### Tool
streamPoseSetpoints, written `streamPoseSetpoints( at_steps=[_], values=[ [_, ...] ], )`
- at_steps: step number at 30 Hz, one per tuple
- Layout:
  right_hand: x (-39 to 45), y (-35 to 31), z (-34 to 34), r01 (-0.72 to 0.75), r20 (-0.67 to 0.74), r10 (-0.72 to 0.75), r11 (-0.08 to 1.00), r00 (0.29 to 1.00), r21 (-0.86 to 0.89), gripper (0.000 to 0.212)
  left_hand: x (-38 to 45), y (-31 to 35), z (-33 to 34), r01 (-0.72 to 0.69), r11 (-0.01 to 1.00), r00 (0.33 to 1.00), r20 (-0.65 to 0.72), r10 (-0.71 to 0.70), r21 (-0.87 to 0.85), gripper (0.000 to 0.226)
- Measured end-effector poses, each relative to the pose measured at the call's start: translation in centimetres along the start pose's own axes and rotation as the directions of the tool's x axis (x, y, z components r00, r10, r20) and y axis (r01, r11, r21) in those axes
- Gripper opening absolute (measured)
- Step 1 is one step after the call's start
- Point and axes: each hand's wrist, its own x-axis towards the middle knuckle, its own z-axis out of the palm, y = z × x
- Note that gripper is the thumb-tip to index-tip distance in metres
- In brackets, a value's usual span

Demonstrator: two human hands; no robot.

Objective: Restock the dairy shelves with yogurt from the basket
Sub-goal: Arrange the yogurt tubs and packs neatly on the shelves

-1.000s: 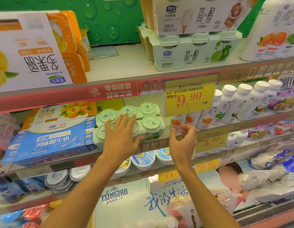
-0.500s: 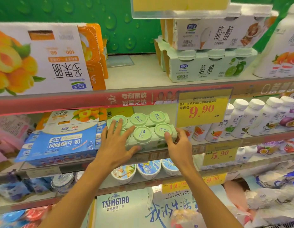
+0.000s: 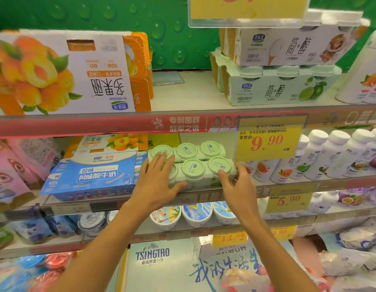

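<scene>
Two green six-cup yogurt packs sit on the middle shelf, the front pack before the rear pack. My left hand lies on the front pack's left end, fingers straight over the lids, thumb along its front face. My right hand grips the pack's right end, index finger on the right lid and the other fingers curled round the corner. The basket is out of view.
A blue yogurt carton stands just left of the green packs; white drink bottles stand to the right. A yellow 9.90 price tag hangs above the right hand. Round tubs fill the shelf below; lime packs sit above.
My right hand left the shelf edge by the price tag and took hold of the front pack's right end. My left hand stayed on the pack's left end.
</scene>
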Motion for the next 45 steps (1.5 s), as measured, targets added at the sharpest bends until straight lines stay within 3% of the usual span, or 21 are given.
streamPoseSetpoints(
  at_steps=[2, 6, 13, 15, 17, 20, 21, 22, 25, 27, 29, 34, 40, 45],
  values=[
    [-0.8, -0.6, 0.1, 0.068, -0.021, -0.069, 0.997, 0.997, -0.039, 0.055, -1.3, -0.5, 0.1, 0.0, 0.999, 1.0, -0.018, -0.001, -0.033, 0.094],
    [-2.9, -2.2, 0.3, 0.235, -0.063, -0.252, 0.951, 0.966, -0.199, 0.052, -4.3, -1.5, -0.8, 0.041, 0.988, 0.988, -0.138, -0.062, -0.148, 0.087],
    [-5.4, -8.9, 0.8, 0.487, 0.018, -0.488, 0.867, 0.873, -0.103, 0.006, -7.9, -2.9, -8.4, -0.027, 0.889, 0.847, -0.482, -0.222, -0.457, 0.032],
    [-5.7, -12.1, 0.4, 0.56, 0.002, -0.56, 0.828, 0.828, -0.003, 0.007, -8.4, -3.7, -11.6, -0.076, 0.863, 0.781, -0.568, -0.26, -0.5, 0.019],
    [-5.7, -15.8, -0.2, 0.613, -0.031, -0.614, 0.782, 0.789, 0.113, 0.009, -8.6, -5.1, -14.9, -0.114, 0.845, 0.665, -0.672, -0.326, -0.523, 0.012],
    [-4.5, -21.3, -1.0, 0.635, -0.081, -0.638, 0.729, 0.765, 0.256, 0.014, -7.9, -8.3, -19.3, -0.101, 0.817, 0.47, -0.751, -0.464, -0.567, 0.025],
    [-3.9, -23.1, -1.1, 0.635, -0.082, -0.641, 0.72, 0.763, 0.282, 0.023, -7.4, -9.7, -20.5, -0.058, 0.803, 0.445, -0.736, -0.511, -0.593, 0.034],
    [-3.2, -24.7, -1.2, 0.626, -0.073, -0.635, 0.725, 0.769, 0.286, 0.033, -6.8, -11.0, -21.4, -0.001, 0.778, 0.459, -0.692, -0.558, -0.628, 0.044],
    [-0.4, -28.2, -0.8, 0.524, 0.048, -0.544, 0.825, 0.837, 0.212, 0.059, -5.1, -13.5, -23.5, 0.1, 0.649, 0.621, -0.462, -0.633, -0.754, 0.069],
    [0.9, -29.2, 0.0, 0.446, 0.196, -0.475, 0.878, 0.858, 0.175, 0.06, -4.4, -13.8, -24.3, 0.062, 0.583, 0.705, -0.378, -0.6, -0.81, 0.063],
    [1.6, -29.3, 0.9, 0.431, 0.265, -0.446, 0.895, 0.855, 0.113, 0.057, -3.9, -13.7, -24.7, 0.015, 0.595, 0.745, -0.388, -0.543, -0.804, 0.043],
    [2.0, -28.6, 2.1, 0.447, 0.157, -0.467, 0.883, 0.87, 0.145, 0.046, -3.6, -14.0, -24.1, -0.008, 0.657, 0.7, -0.473, -0.535, -0.754, 0.036],
    [2.1, -28.4, 3.3, 0.549, -0.111, -0.538, 0.816, 0.836, 0.18, 0.022, -3.6, -13.8, -23.8, -0.046, 0.688, 0.637, -0.552, -0.538, -0.724, 0.037],
    [2.3, -28.2, 3.8, 0.57, -0.171, -0.544, 0.775, 0.822, 0.272, 0.019, -3.6, -13.7, -24.0, -0.069, 0.681, 0.613, -0.57, -0.548, -0.729, 0.039]
  ],
)
